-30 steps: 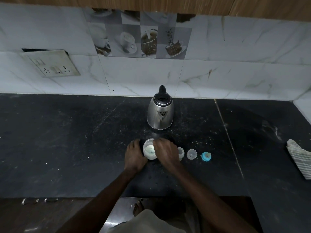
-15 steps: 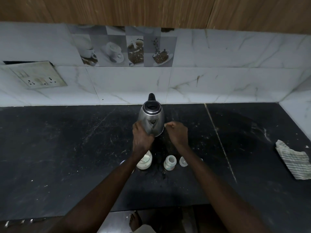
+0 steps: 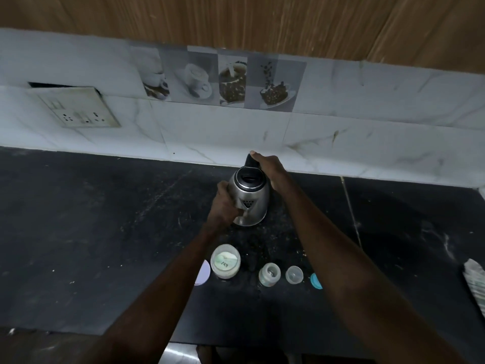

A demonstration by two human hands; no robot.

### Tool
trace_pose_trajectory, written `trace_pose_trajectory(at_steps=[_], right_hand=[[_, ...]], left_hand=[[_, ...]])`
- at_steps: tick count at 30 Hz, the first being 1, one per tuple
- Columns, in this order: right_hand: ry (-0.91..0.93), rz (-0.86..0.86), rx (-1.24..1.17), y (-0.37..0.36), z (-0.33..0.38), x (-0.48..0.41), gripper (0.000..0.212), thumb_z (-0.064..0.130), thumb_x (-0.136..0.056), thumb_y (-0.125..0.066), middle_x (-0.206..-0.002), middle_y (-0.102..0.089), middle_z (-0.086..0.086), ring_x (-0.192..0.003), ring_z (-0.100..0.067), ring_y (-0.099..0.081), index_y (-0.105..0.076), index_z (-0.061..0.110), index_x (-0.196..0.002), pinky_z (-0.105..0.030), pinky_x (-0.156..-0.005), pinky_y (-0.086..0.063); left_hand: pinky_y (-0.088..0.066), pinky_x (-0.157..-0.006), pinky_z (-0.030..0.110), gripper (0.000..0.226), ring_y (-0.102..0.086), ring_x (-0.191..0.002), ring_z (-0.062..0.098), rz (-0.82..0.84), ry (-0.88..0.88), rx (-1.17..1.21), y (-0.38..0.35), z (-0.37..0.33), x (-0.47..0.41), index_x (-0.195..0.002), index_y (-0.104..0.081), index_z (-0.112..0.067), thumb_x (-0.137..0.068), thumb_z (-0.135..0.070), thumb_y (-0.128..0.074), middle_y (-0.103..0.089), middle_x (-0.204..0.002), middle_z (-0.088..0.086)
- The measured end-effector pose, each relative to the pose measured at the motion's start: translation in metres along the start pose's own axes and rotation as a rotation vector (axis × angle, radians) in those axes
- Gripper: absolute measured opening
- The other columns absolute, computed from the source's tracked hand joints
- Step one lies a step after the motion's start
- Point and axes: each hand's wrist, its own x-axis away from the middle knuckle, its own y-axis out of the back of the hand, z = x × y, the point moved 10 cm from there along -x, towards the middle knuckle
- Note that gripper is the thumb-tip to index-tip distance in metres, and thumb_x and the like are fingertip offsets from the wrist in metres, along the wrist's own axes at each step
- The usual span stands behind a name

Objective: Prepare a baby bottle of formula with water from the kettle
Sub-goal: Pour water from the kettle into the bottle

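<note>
A steel kettle [image 3: 253,199] stands on the black counter [image 3: 105,232] near the back wall. My right hand [image 3: 270,168] is closed around its black handle at the back. My left hand [image 3: 225,206] grips the kettle's left side near the base. Nearer to me stands an open jar of white formula powder [image 3: 225,261] with a scoop in it. To its right is the small open baby bottle [image 3: 269,274], upright. A clear cap [image 3: 294,274] and a blue ring with the teat [image 3: 315,281], partly hidden by my right forearm, follow in a row.
The jar's pale lid [image 3: 204,272] lies left of the jar, half behind my left forearm. A striped cloth [image 3: 475,282] lies at the counter's right edge. A wall socket plate [image 3: 76,107] sits on the tiled wall at the left. Wooden cabinets hang above.
Both hands left the formula jar and went back to the kettle. The right hand moved from beside the kettle onto its handle; the left stays on the kettle's side.
</note>
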Motion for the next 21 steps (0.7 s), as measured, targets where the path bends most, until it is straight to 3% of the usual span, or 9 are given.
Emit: trace_pose_trajectory(at_steps=[2, 4, 7, 10, 14, 17, 21], right_hand=[[-0.007, 0.063, -0.021, -0.008, -0.001, 0.001, 0.065, 0.065, -0.077, -0.074, -0.099, -0.076, -0.009, -0.092, -0.025, -0.073, -0.074, 0.008, -0.108, -0.036, -0.086, -0.059], [-0.024, 0.123, -0.036, -0.015, -0.003, 0.003, 0.060, 0.064, -0.083, -0.072, -0.100, -0.077, -0.011, -0.092, -0.026, -0.073, -0.073, 0.009, -0.107, -0.039, -0.091, -0.058], [-0.023, 0.146, -0.071, -0.019, -0.005, 0.009, 0.053, 0.062, -0.088, -0.069, -0.100, -0.076, -0.010, -0.094, -0.027, -0.073, -0.073, 0.011, -0.104, -0.038, -0.089, -0.057], [-0.013, 0.128, -0.104, -0.018, -0.007, 0.015, 0.053, 0.061, -0.088, -0.070, -0.094, -0.076, -0.008, -0.085, -0.024, -0.073, -0.073, 0.010, -0.102, -0.031, -0.074, -0.056], [-0.005, 0.107, -0.197, -0.014, -0.014, 0.023, 0.056, 0.059, -0.085, -0.075, -0.092, -0.079, -0.011, -0.077, -0.024, -0.075, -0.075, 0.005, -0.102, -0.029, -0.069, -0.057], [0.025, 0.092, -0.222, -0.009, -0.017, 0.034, 0.049, 0.055, -0.085, -0.077, -0.084, -0.077, -0.011, -0.071, -0.024, -0.075, -0.075, 0.006, -0.091, -0.030, -0.067, -0.060], [0.086, 0.079, -0.232, 0.003, -0.020, 0.050, 0.048, 0.050, -0.085, -0.079, -0.081, -0.075, -0.011, -0.071, -0.024, -0.074, -0.076, 0.002, -0.089, -0.038, -0.072, -0.063]], left_hand=[[-0.044, -0.094, 0.031, 0.110, -0.056, -0.125, 0.028, 0.035, -0.008, -0.003, -0.002, 0.001, -0.002, -0.145, -0.030, -0.010, -0.058, -0.011, -0.098, -0.056, -0.138, 0.010], [-0.041, -0.096, 0.027, 0.118, -0.054, -0.131, 0.025, 0.019, -0.024, -0.012, 0.000, 0.000, -0.002, -0.152, -0.030, -0.012, -0.056, -0.015, -0.100, -0.056, -0.145, 0.008], [-0.042, -0.094, 0.025, 0.113, -0.057, -0.129, 0.022, -0.019, -0.060, 0.001, 0.002, -0.001, 0.001, -0.150, -0.039, -0.017, -0.056, -0.022, -0.100, -0.060, -0.142, 0.002], [-0.046, -0.095, 0.026, 0.110, -0.059, -0.127, 0.018, -0.044, -0.098, 0.031, 0.004, -0.003, 0.011, -0.149, -0.042, -0.023, -0.055, -0.028, -0.100, -0.062, -0.141, -0.004], [-0.046, -0.091, 0.011, 0.106, -0.057, -0.118, 0.002, -0.095, -0.149, 0.056, 0.005, -0.011, 0.030, -0.150, -0.042, -0.029, -0.060, -0.020, -0.097, -0.059, -0.133, -0.019], [-0.055, -0.100, 0.030, 0.110, -0.061, -0.123, 0.010, -0.128, -0.175, 0.031, 0.003, -0.014, 0.041, -0.155, -0.037, -0.029, -0.062, -0.015, -0.094, -0.063, -0.140, -0.009], [-0.049, -0.110, 0.024, 0.105, -0.056, -0.135, 0.011, -0.176, -0.252, 0.001, -0.005, -0.023, 0.059, -0.161, -0.032, -0.021, -0.074, -0.014, -0.090, -0.058, -0.150, -0.001]])
